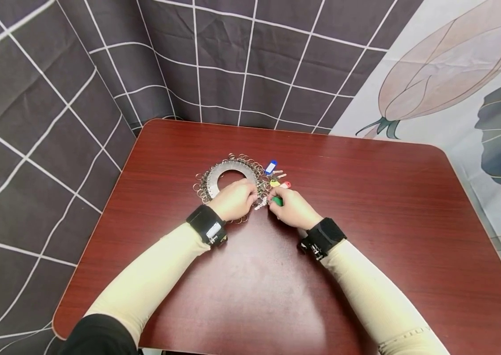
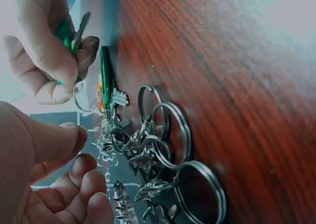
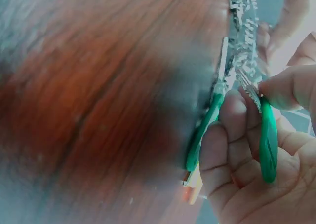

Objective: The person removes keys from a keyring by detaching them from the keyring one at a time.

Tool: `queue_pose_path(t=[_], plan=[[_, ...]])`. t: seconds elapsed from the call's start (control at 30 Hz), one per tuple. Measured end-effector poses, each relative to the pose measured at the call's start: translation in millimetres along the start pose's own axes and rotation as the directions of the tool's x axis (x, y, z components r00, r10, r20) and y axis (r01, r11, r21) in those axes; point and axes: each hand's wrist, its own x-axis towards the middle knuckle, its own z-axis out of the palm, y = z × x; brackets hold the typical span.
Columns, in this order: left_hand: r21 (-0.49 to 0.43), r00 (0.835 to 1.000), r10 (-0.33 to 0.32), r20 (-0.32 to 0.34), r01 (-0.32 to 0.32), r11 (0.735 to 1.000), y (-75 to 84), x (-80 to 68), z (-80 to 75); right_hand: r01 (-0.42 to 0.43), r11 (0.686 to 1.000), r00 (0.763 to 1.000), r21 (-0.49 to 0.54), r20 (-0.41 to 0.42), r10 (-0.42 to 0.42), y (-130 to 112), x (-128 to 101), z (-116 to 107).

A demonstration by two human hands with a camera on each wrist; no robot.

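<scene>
A green plastic key tag (image 3: 268, 145) lies in the right hand (image 1: 293, 207), just right of the steel ring plate (image 1: 213, 186). In the right wrist view its long axis runs nearly upright, the narrow end up by the thumb, the rounded end down over the palm. The right thumb and fingers pinch the tag near its top, beside a toothed metal key (image 3: 250, 90) slanting up and left. A second green tag (image 3: 203, 135) slopes alongside, near the wood. The left hand (image 1: 234, 199) is at the plate's near edge, fingers bent, thumb close to forefinger; whether they pinch anything I cannot tell. Shiny split rings (image 2: 171, 135) and clasps fringe the flat, round plate. Beyond lie blue (image 1: 271, 167), yellow and red tags, on a glossy red-brown wood-grain table (image 1: 387, 207).
</scene>
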Motion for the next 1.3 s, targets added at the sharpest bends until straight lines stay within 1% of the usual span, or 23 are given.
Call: queue_pose_path(t=[0.17,0.43,0.57,0.7,0.87,1.17,1.3], plan=[[-0.026,1.000,-0.018,0.014,0.018,0.999,2.3,-2.8,0.5,-0.048,0.996,0.999,0.074,0.027,0.046,0.0,-1.1,-0.8],[-0.044,0.996,-0.048,0.075,0.052,0.998,10.3,-4.1,-1.8,-0.041,0.994,0.999,0.106,0.027,0.038,-3.4,-1.2,-1.6],[-0.045,0.996,-0.044,0.077,0.048,0.998,11.6,-4.3,-1.8,-0.036,0.992,0.999,0.123,0.031,0.033,-5.7,-1.5,-2.6],[-0.060,0.998,-0.041,0.052,0.044,0.997,11.3,-3.5,-1.1,-0.037,0.992,0.999,0.125,0.033,0.033,-7.0,-2.0,-3.1],[-0.095,0.998,-0.062,-0.013,0.061,0.994,9.3,-3.6,-1.2,-0.037,0.991,0.999,0.126,0.027,0.034,-8.1,-2.6,-2.5],[-0.184,0.988,-0.114,-0.103,0.093,0.979,2.6,-6.9,1.9,0.000,0.993,1.000,0.118,-0.028,0.004,-6.5,1.8,3.0],[-0.186,0.983,-0.137,-0.125,0.112,0.976,4.4,-9.6,2.0,0.003,0.992,0.999,0.125,-0.036,0.001,-5.5,3.0,4.8]])
